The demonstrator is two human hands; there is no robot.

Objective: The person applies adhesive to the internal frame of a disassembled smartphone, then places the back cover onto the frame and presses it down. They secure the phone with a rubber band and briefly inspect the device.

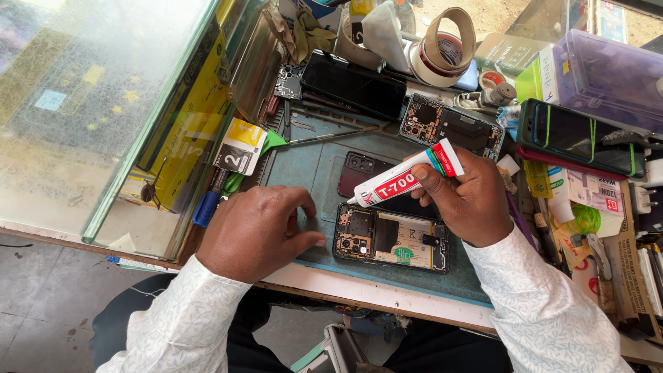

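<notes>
My right hand (469, 200) grips a white glue tube (404, 181) with a red band, its nozzle pointing down-left at the top edge of an opened phone (390, 238) lying on a blue-green work mat (311, 166). The phone's back is off and its board and battery show. My left hand (259, 231) rests loosely curled on the mat just left of the phone, fingertips near its left edge, holding nothing. A dark back cover (359, 169) lies on the mat behind the tube.
Another opened phone (452, 124), a black phone (352, 83), tape rolls (445, 45), tweezers (331, 136), a blue-handled tool (206, 207) and phones in cases (580, 135) crowd the bench. A glass counter (90, 103) stands at left, boxes at right.
</notes>
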